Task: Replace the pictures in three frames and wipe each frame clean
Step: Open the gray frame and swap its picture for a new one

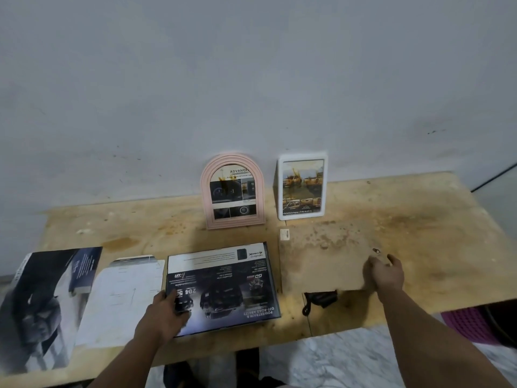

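A person stands at a worn wooden bench [419, 219] set against a plain grey wall, seen from above with both forearms reaching in.

At the far middle of the bench two small frames stand upright against the wall: a pink arched frame [232, 191] on the left and a white rectangular frame [302, 186] just to its right. Both hold printed car-brochure pictures, and both show brownish smears on the front.

Near the middle lies a larger black rectangular frame [221, 287], flat, with a dark brochure page showing. The left hand [165, 315] rests on its near left corner, fingers curled over the edge as if steadying it. To the right, a brown backing board [321, 259] with a small barcode sticker lies flat, touching the black frame's right side. The right hand [384, 273] grips the board's near right corner, fingers wrapped round the edge.

On the left of the bench lie a white sheet [123, 298] and a dark glossy magazine [44, 306], likely the source of new pictures. A small dark object sits under the board's near edge; what it is cannot be told.

The step in hand appears to be the large frame: its back is off and a picture is in place. The next move likely calls for lifting the board over the frame, squaring its edges and pressing it down, then wiping.
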### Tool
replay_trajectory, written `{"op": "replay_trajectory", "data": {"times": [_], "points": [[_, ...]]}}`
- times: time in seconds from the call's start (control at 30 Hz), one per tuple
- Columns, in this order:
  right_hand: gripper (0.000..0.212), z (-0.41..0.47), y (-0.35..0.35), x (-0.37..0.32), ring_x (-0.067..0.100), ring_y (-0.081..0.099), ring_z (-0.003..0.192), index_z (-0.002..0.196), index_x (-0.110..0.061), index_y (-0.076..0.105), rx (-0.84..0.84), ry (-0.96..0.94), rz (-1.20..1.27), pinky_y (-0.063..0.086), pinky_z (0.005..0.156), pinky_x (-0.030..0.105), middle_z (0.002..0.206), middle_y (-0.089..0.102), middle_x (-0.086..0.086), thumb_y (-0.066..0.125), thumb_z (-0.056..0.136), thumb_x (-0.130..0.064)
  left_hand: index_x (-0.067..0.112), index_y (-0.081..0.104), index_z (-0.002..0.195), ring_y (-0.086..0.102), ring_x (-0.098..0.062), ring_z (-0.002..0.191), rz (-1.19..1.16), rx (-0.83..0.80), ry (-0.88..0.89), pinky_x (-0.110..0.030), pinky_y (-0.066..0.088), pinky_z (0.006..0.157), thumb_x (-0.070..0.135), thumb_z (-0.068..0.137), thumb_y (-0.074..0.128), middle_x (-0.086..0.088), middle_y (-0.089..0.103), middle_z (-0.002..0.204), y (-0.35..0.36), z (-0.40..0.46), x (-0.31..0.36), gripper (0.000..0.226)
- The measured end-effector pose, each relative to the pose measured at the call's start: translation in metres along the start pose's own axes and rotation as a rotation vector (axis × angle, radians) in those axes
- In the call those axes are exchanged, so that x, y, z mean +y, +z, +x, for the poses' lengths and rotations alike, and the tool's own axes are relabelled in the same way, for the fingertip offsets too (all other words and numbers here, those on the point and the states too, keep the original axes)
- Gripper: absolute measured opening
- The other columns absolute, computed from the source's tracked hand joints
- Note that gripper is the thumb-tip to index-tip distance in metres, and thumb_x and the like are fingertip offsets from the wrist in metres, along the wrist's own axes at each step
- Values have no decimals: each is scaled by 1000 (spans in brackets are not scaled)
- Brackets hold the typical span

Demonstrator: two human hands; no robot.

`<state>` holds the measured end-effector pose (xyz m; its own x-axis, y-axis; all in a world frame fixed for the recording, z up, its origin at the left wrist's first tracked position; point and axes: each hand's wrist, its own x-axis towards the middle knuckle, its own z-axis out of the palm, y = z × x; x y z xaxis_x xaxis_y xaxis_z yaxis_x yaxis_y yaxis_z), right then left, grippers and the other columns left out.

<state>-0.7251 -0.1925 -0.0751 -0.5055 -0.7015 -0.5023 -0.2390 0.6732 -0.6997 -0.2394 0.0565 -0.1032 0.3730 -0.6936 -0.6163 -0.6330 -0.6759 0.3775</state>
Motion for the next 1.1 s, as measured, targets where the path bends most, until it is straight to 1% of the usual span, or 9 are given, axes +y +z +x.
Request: {"op": "replay_trajectory", "data": {"times": [0.1, 0.27, 0.3, 0.43, 0.53, 0.7, 0.87, 1.0, 1.1], "points": [[44, -4, -11, -4, 40, 57, 118, 146, -18, 49, -58, -62, 71, 50, 90, 47, 140, 57, 20, 56, 103, -15, 28, 56, 130, 63, -30, 107, 15, 17, 39, -37, 55, 91, 32, 86, 73, -9, 51, 130, -3, -7, 8, 48], [37, -10, -20, -16, 30, 60, 83, 138, -17, 56, -134, -50, 206, 52, 55, 30, 108, 64, 13, 56, 101, -11, 20, 58, 131, 59, -31, 112, 3, 0, -4, -34, 51, 94, 26, 86, 72, -13, 53, 128, -6, -13, 9, 48], [37, -15, -19, -19, 30, 60, 81, 139, -16, 56, -158, -58, 218, 53, 54, 31, 105, 64, 13, 55, 102, -11, 20, 59, 129, 60, -30, 109, -2, -17, -25, -35, 52, 94, 27, 85, 72, -13, 53, 127, -6, -15, 8, 47], [39, -38, 3, -23, 42, 65, 109, 141, -15, 53, -298, -54, 254, 54, 92, 59, 124, 65, 18, 52, 103, -11, 22, 51, 141, 59, -30, 118, 45, -35, -86, -37, 52, 99, 43, 83, 70, -12, 46, 141, 0, -21, 9, 65], [31, -66, 32, -19, 41, 66, 109, 132, -16, 59, -392, -79, 241, 54, 96, 61, 121, 69, 17, 54, 102, -10, 24, 47, 146, 57, -29, 123, 38, -19, -90, -37, 52, 101, 47, 82, 69, -9, 43, 147, 3, -25, 10, 71], [19, -116, 81, 3, 34, 71, 91, 116, -13, 65, -495, -79, 216, 57, 81, 47, 108, 74, 20, 59, 99, -6, 32, 46, 146, 63, -25, 115, -65, 13, -64, -34, 52, 97, 51, 78, 67, -2, 56, 139, 7, -19, -4, 74], [15, -156, 116, 25, 28, 71, 81, 117, -15, 62, -611, -92, 79, 56, 60, 36, 103, 74, 11, 59, 103, -13, 29, 62, 105, 69, -12, 86, -241, 102, -24, -41, 59, 84, 43, 98, 50, 3, 73, 102, 4, -26, -10, 19], [15, -176, 135, 44, 31, 68, 82, 115, -16, 59, -590, -108, 4, 60, 67, 49, 102, 70, 22, 63, 100, -13, 26, 63, 105, 68, -11, 81, -185, 79, -5, -30, 53, 71, 42, 98, 54, 6, 71, 94, -3, -34, -8, 19], [21, -184, 147, 53, 32, 65, 75, 116, -12, 57, -513, -138, -31, 59, 69, 51, 92, 68, 18, 65, 97, -8, 21, 62, 102, 65, -16, 85, -119, 44, 0, -38, 56, 78, 39, 88, 60, 3, 68, 97, -5, -32, -13, 24]]}}
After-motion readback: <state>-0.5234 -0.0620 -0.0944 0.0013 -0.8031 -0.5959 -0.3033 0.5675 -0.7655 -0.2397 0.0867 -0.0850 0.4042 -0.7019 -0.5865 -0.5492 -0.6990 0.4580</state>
